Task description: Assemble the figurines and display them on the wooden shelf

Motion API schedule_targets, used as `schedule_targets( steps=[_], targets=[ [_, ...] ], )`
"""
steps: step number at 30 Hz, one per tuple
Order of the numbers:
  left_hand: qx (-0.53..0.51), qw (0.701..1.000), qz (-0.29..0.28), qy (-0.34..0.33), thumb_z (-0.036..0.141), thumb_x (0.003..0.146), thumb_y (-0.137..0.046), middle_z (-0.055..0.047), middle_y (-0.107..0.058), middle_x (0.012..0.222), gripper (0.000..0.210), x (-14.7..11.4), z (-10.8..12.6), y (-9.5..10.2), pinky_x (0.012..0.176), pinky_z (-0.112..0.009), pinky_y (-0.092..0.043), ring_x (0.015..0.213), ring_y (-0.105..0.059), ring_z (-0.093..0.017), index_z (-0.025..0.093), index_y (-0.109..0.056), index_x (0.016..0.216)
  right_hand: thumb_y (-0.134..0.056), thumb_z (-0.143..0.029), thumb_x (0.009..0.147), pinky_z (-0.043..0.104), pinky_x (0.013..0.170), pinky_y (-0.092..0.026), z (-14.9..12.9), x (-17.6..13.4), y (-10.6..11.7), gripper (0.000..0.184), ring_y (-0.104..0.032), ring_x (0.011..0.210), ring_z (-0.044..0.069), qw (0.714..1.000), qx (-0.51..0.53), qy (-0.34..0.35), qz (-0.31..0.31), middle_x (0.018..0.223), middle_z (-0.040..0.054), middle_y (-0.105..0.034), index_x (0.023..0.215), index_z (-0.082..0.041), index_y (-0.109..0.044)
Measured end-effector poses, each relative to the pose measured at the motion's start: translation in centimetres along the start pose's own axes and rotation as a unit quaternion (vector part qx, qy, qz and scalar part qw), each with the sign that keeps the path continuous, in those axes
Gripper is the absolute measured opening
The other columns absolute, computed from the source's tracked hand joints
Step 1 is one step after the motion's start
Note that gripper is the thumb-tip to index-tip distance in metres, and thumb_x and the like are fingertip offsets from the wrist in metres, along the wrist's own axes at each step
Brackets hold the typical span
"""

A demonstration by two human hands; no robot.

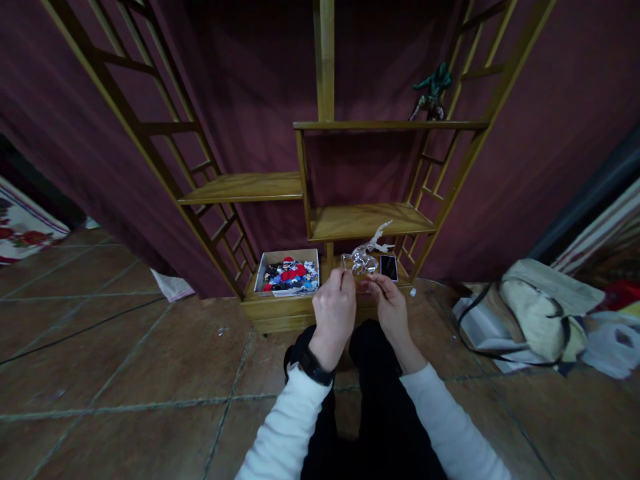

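My left hand (335,307) is closed with its fingertips pinched together, and a dark watch sits on its wrist. Close beside it, my right hand (393,310) is also in a pinch. Whatever lies between the fingertips is too small to name. Just beyond both hands, a clear, glossy plastic piece (367,257) with curved, branching arms rises above the low shelf. Its lower end meets my fingers in the view, so I cannot tell whether it is held or stands behind them. A phone (389,268) with a dark screen lies to its right.
A box (289,292) of small colourful figure parts stands left on the bottom of the wooden shelf unit (370,220). A green-cloaked figurine (431,93) crouches on the upper right shelf. Bags (543,310) lie on the tiled floor at right; a black cable (95,325) crosses at left.
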State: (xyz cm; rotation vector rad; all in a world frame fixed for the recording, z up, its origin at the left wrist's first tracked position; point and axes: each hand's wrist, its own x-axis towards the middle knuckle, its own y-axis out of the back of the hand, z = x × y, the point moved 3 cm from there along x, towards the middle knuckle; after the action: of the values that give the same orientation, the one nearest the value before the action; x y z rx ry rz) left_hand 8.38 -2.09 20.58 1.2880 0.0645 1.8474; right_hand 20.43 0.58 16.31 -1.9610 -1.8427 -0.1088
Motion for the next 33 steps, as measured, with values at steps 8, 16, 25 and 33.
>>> schedule_targets(
  steps=[8, 16, 25, 33],
  targets=[
    [0.082, 0.991, -0.077, -0.074, 0.013, 0.086, -0.039, -0.009, -0.055, 0.085, 0.025, 0.5, -1.0, -1.4, 0.063, -0.026, -0.041, 0.071, -0.056, -0.017, 0.017, -0.059, 0.101, -0.059, -0.038, 0.076, 0.033, 0.071, -0.053, 1.8, 0.4, 0.6, 0.024, -0.061, 0.080, 0.018, 1.000, -0.017, -0.006, 0.016, 0.088, 0.0043, -0.064, 0.092, -0.020, -0.059],
    [0.219, 0.952, -0.173, -0.121, 0.009, 0.087, -0.035, -0.009, -0.054, 0.092, 0.030, 0.4, -1.4, -2.1, 0.068, -0.028, -0.046, 0.079, -0.058, -0.016, 0.014, -0.049, 0.113, -0.056, -0.038, 0.077, 0.032, 0.070, -0.053, 2.8, 0.6, 0.9, 0.025, -0.063, 0.081, 0.018, 0.999, -0.041, -0.007, 0.027, 0.091, 0.0044, -0.065, 0.094, -0.020, -0.058],
    [0.133, 0.980, -0.142, -0.035, 0.019, 0.089, -0.038, -0.008, -0.057, 0.096, 0.025, 1.3, -2.7, -3.2, 0.065, -0.024, -0.045, 0.079, -0.060, -0.015, 0.018, -0.055, 0.107, -0.061, -0.039, 0.074, 0.034, 0.072, -0.053, 2.6, 1.3, 1.3, 0.031, -0.062, 0.085, 0.019, 0.997, -0.071, -0.003, 0.030, 0.099, 0.0052, -0.066, 0.098, -0.020, -0.063],
    [-0.252, 0.948, -0.056, 0.188, 0.019, 0.077, -0.055, -0.006, -0.066, 0.083, 0.012, 1.8, -5.0, -6.1, 0.070, -0.026, -0.046, 0.075, -0.060, -0.015, 0.017, -0.064, 0.084, -0.061, -0.033, 0.074, 0.034, 0.079, -0.050, 0.4, 1.0, -1.0, 0.026, -0.062, 0.086, 0.018, 0.983, -0.174, 0.063, -0.005, 0.096, 0.0045, -0.067, 0.098, -0.023, -0.066]
  ],
)
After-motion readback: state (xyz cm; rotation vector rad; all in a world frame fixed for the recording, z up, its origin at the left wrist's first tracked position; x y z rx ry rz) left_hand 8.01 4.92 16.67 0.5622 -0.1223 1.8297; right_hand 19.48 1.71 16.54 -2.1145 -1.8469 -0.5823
